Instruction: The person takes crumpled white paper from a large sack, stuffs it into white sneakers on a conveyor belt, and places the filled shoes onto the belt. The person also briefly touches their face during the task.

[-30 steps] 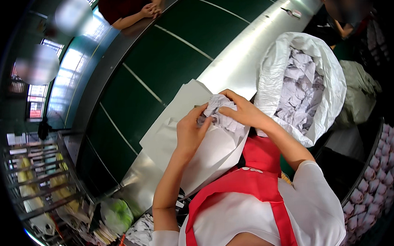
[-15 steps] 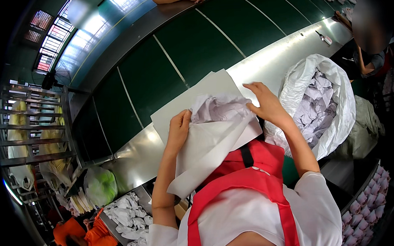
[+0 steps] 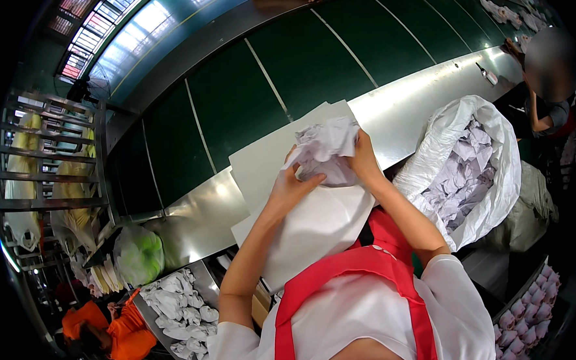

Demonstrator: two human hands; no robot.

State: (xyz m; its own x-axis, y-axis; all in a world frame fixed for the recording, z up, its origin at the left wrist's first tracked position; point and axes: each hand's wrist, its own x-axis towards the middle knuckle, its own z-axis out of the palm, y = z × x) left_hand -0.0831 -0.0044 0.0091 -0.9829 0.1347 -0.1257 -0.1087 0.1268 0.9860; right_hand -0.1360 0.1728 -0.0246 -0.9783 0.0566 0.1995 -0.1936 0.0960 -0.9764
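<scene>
A bunch of crumpled thin white paper [image 3: 328,142] sits between my two hands, above a stack of flat white sheets [image 3: 258,162]. My left hand [image 3: 295,187] grips its near left side, thumb and fingers curved around it. Against its right side my right hand [image 3: 364,158] is closed, with some fingers hidden behind the paper. Below the bunch a smooth white sheet [image 3: 323,220] spreads toward my apron, under my left forearm.
A white sack [image 3: 423,150] of crumpled paper [image 3: 460,177] stands at my right. Beyond the metal ledge [image 3: 205,220] lies a green conveyor belt [image 3: 314,55]. A tray of white paper wads [image 3: 184,309] is at lower left. Co-workers are at the far side, right and lower left.
The thin paper has gone from a wide, hollow shape to a tighter bunch. My right hand has closed from spread fingers onto it; my left has moved inward around it.
</scene>
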